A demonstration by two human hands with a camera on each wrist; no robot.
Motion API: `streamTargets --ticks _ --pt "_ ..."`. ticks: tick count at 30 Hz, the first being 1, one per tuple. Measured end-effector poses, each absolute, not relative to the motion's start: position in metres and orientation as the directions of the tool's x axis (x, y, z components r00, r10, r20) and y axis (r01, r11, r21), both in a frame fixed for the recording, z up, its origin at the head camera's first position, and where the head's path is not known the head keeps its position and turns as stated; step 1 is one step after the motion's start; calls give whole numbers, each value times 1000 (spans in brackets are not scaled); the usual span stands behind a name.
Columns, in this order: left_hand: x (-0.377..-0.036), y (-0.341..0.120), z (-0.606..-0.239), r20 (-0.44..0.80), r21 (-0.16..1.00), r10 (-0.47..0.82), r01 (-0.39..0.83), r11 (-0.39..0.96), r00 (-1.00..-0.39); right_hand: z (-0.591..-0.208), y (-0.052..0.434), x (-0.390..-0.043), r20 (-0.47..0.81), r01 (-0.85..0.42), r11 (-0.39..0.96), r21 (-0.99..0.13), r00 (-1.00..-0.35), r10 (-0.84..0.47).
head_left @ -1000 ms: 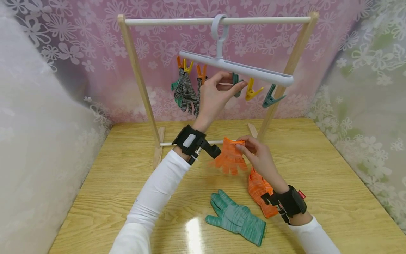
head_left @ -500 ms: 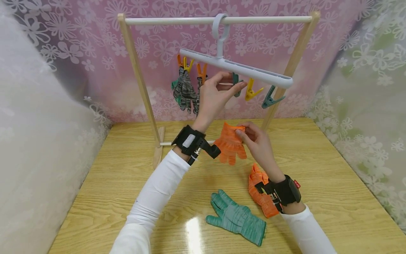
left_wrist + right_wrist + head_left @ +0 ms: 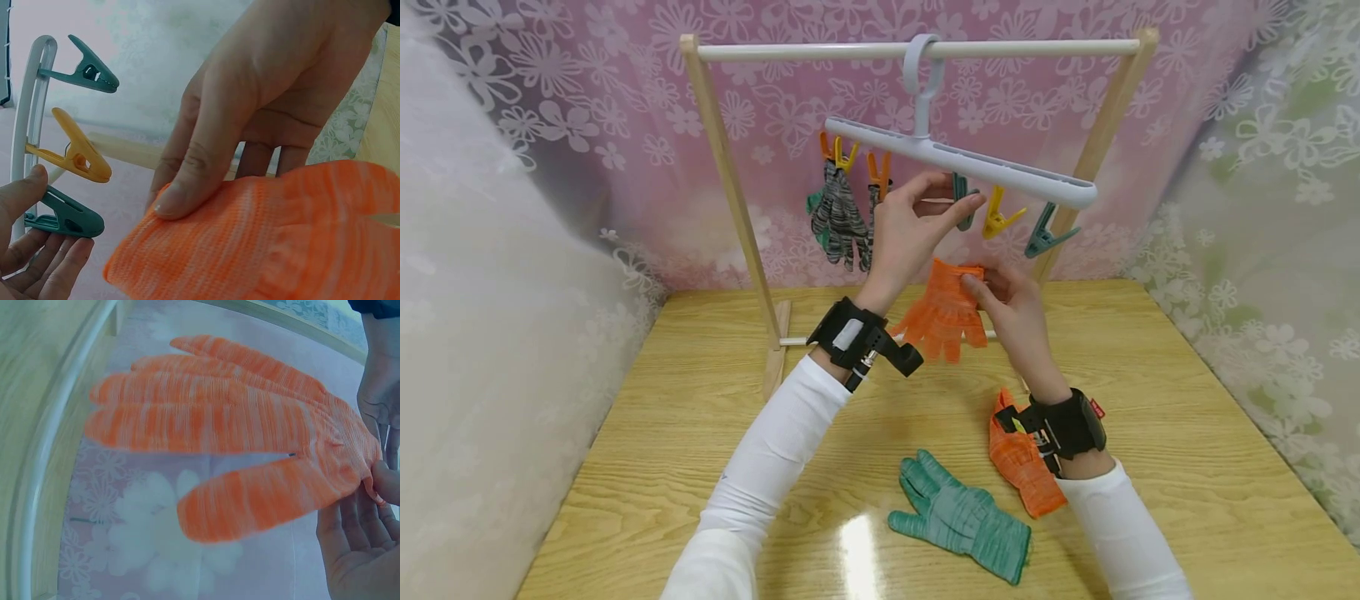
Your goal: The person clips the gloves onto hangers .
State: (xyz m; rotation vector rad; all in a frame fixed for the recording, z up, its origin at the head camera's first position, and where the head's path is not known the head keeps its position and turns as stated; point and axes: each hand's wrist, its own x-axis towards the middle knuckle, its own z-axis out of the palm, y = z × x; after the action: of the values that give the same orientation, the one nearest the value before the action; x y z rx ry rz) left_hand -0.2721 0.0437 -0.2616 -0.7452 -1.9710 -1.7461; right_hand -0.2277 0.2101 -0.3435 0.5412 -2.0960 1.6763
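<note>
My left hand (image 3: 964, 190) is raised to the pale hanger (image 3: 962, 162) and pinches a teal clip (image 3: 961, 196) between thumb and fingers. The left wrist view shows that teal clip (image 3: 62, 215) between my left fingertips (image 3: 28, 187), with a yellow clip (image 3: 75, 156) and another teal clip (image 3: 87, 65) further along. My right hand (image 3: 976, 279) pinches an orange glove (image 3: 943, 317) by its cuff just below the left hand. The orange glove (image 3: 237, 437) hangs with its fingers spread, cuff held at my right fingers (image 3: 375, 481).
The hanger hangs from a wooden rack (image 3: 722, 167) at the table's back. A grey striped glove (image 3: 838, 221) hangs from orange clips at its left end. A second orange glove (image 3: 1022, 462) and a green glove (image 3: 958, 517) lie on the wooden table (image 3: 625, 417). Curtains close in both sides.
My right hand has lifted the orange glove from just above the table up to just below the left hand and its clip. The left hand has stayed on the teal clip.
</note>
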Motion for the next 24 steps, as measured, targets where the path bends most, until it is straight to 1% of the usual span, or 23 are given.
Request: streamTargets --ticks 3,7,12,14,19,24 --pt "-273 43 -262 606 783 124 617 80 -785 -340 208 -232 547 -544 170 -821 -836 -34" --pt "-274 43 -262 610 779 126 622 85 -782 -337 206 -237 551 -548 147 -823 -834 -23" --pt "-274 43 -262 610 777 130 623 94 -781 -334 205 -243 571 -570 83 -817 -821 -16" --pt "-273 44 -261 610 777 132 623 95 -781 -332 205 -245 568 -568 44 -822 -823 -11" --pt "-273 44 -261 608 778 126 620 99 -784 -328 206 -247 515 -515 -20 -857 -857 2" --pt "-273 43 -261 625 764 122 637 109 -771 -323 207 -249 500 -500 -37 -865 -866 -3"
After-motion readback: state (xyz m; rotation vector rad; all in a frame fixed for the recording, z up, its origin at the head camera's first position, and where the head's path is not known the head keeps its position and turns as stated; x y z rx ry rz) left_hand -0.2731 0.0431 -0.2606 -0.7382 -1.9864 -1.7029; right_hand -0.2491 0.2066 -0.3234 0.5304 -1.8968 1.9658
